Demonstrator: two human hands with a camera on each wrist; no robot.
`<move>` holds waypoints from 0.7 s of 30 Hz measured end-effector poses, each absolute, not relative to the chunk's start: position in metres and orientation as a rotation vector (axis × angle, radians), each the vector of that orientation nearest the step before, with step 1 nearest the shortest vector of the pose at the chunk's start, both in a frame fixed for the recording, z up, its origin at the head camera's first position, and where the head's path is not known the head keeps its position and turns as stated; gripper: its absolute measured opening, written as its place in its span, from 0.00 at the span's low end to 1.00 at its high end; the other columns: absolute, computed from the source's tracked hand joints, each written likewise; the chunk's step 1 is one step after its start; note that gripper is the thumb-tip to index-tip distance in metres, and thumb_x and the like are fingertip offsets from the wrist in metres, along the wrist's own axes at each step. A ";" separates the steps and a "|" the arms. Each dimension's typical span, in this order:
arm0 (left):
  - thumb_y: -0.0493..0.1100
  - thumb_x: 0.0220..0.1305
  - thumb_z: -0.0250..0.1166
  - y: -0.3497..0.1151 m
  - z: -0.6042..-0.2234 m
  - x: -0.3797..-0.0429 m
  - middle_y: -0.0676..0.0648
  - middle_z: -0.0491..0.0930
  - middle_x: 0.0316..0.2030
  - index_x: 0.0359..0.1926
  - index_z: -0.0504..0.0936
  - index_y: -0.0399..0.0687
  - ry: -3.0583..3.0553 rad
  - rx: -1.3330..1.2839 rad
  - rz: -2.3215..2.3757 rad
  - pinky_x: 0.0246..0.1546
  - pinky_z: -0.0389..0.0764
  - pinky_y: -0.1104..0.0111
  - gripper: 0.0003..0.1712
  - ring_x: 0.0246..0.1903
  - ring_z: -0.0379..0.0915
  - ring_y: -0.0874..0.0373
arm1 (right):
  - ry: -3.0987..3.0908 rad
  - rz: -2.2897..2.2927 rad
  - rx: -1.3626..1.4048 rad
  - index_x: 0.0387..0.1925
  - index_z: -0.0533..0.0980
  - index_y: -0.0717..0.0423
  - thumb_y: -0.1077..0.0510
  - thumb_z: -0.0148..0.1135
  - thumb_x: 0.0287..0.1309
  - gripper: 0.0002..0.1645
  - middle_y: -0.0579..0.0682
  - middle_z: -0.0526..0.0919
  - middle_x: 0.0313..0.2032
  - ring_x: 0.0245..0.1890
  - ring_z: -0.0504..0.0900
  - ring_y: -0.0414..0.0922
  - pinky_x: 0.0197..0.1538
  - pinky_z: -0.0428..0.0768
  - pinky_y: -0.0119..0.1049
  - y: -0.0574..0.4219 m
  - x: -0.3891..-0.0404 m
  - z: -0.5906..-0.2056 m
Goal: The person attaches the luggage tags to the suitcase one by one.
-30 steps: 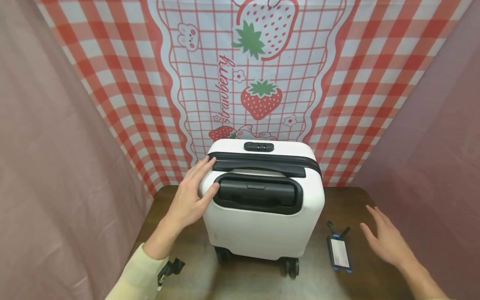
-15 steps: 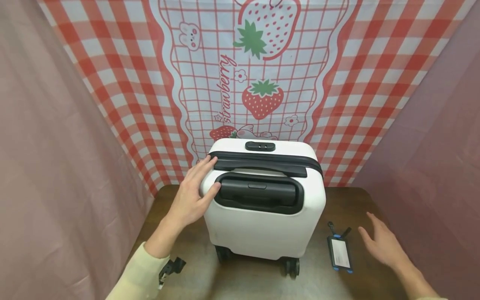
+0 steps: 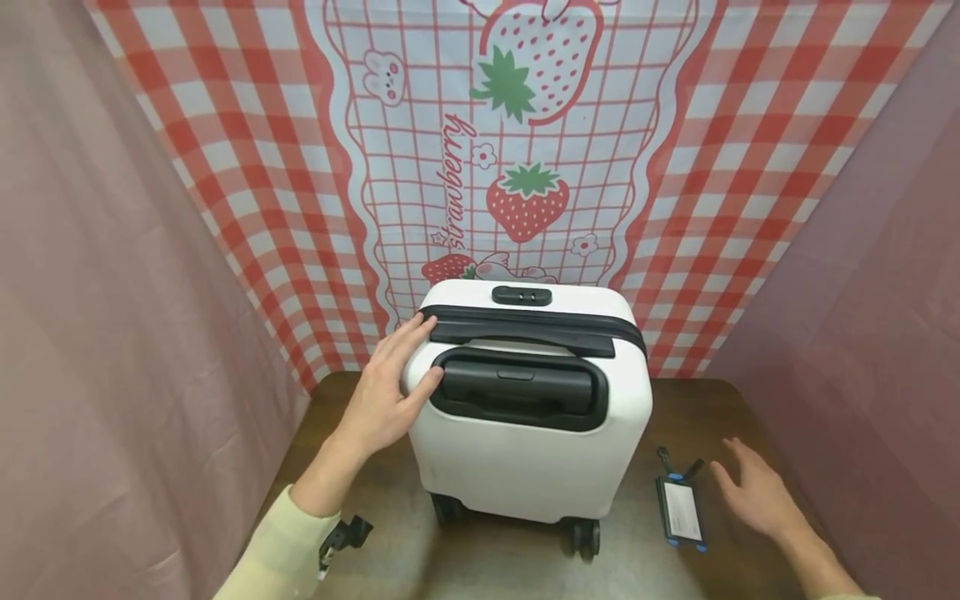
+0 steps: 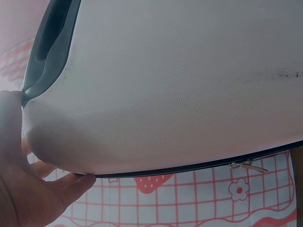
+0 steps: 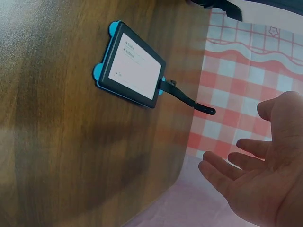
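A white hard-shell suitcase (image 3: 517, 467) with black trim stands upright on its wheels in the head view. My left hand (image 3: 386, 400) holds its upper left corner, thumb at the edge of the black handle recess and fingers over the side by the zipper seam. In the left wrist view the same hand (image 4: 40, 184) wraps the suitcase corner (image 4: 165, 104). To the right lies a black luggage tag (image 3: 681, 510) with blue corners, a white card and a strap. Close to its right side hovers my right hand (image 3: 757, 492), fingers loosely extended and holding nothing.
The suitcase and tag stand on a brown wooden table (image 3: 697, 408). A small black item (image 3: 348, 533) lies beside my left sleeve. A strawberry-print checked cloth (image 3: 555, 142) hangs behind, with pink curtains (image 3: 135, 292) at both sides.
My right hand has moved a little left and nearer in the head view, toward the luggage tag. The left hand keeps its place on the suitcase, which has not moved.
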State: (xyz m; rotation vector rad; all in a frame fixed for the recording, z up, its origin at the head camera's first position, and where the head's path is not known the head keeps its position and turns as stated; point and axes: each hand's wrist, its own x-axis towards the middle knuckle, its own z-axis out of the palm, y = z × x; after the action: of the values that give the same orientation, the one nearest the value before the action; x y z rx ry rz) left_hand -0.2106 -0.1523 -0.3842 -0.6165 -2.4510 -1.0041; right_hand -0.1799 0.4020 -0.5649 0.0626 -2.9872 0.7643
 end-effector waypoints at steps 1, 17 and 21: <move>0.52 0.73 0.67 -0.152 -0.385 -0.211 0.45 0.64 0.81 0.81 0.67 0.59 -2.452 -0.617 -1.005 0.74 0.69 0.35 0.38 0.79 0.62 0.39 | -2.994 0.760 0.061 0.72 0.59 0.83 0.50 0.50 0.82 0.40 0.89 0.57 0.71 0.67 0.59 0.87 0.66 0.63 0.81 0.402 -0.180 -0.566; 0.52 0.73 0.66 -0.151 -0.387 -0.211 0.44 0.65 0.81 0.81 0.67 0.59 -2.452 -0.609 -1.008 0.72 0.70 0.35 0.38 0.78 0.63 0.39 | -3.042 0.669 0.076 0.62 0.73 0.81 0.55 0.58 0.74 0.30 0.82 0.77 0.60 0.61 0.75 0.81 0.61 0.75 0.74 0.396 -0.185 -0.586; 0.52 0.72 0.66 -0.150 -0.387 -0.213 0.44 0.65 0.80 0.81 0.67 0.60 -2.440 -0.614 -1.006 0.72 0.70 0.36 0.38 0.78 0.63 0.40 | -3.060 0.674 0.078 0.60 0.72 0.84 0.56 0.59 0.72 0.31 0.83 0.77 0.58 0.58 0.78 0.81 0.58 0.78 0.73 0.395 -0.188 -0.590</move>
State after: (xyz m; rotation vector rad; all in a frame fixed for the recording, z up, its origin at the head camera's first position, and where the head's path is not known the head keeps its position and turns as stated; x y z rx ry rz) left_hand -0.2126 -0.1501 -0.3869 -0.6144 -2.4404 -1.0058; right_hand -0.1881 0.3950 -0.5904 0.0780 -3.0595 0.6745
